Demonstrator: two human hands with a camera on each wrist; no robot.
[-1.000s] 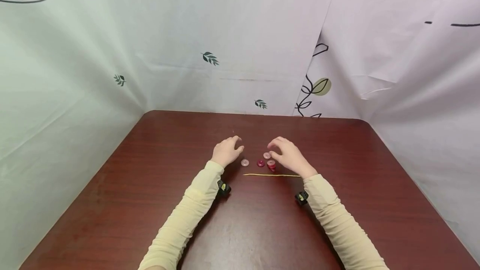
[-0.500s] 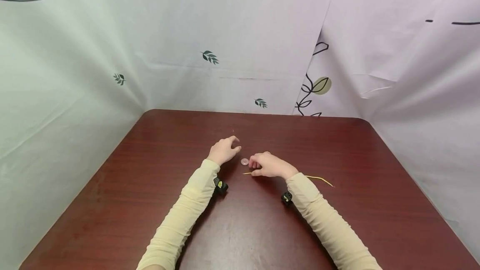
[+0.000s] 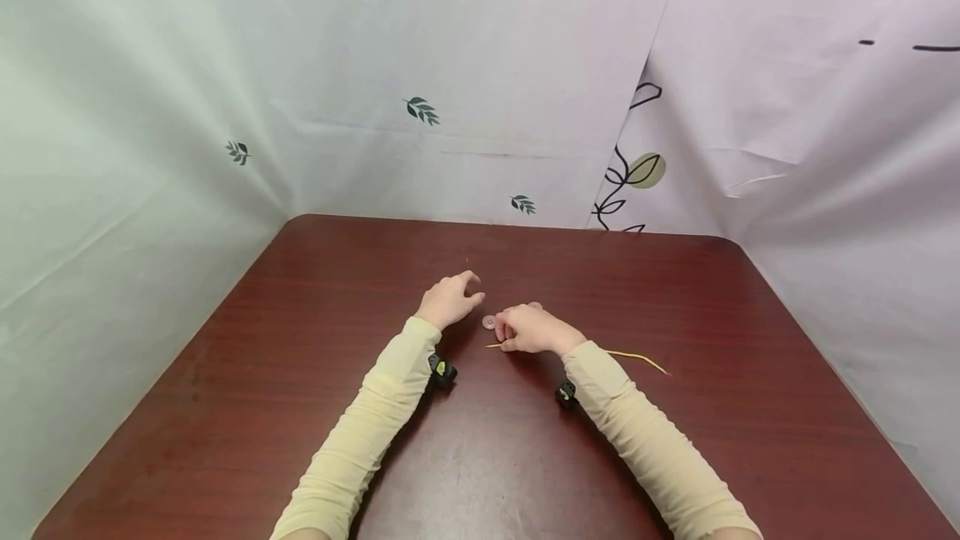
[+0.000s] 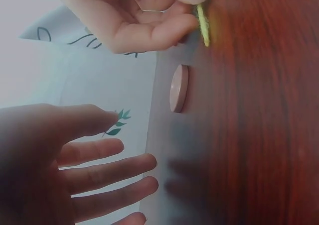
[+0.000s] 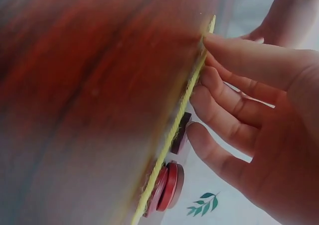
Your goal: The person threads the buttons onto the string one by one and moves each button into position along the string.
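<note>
My right hand [image 3: 534, 329] pinches a yellow string [image 5: 175, 126] near its left end, between thumb and forefinger, low over the table. The string's other end trails out to the right past my wrist. My left hand [image 3: 447, 301] is held just left of a pale pink button [image 4: 179, 88], fingers spread and holding nothing. That button lies on the table between the two hands. Beneath my right hand, the right wrist view shows a stack of red and pink buttons [image 5: 170, 186] and a darker button [image 5: 181, 134]; the head view hides these.
The dark red-brown wooden table [image 3: 480, 457] has rounded far corners. White cloth [image 3: 480, 65] with leaf prints hangs behind it and along both sides. Each wrist carries a small black camera [image 3: 442, 371].
My right hand has come left and nearer from above the buttons to the string's left end and now pinches it. The left hand has barely shifted.
</note>
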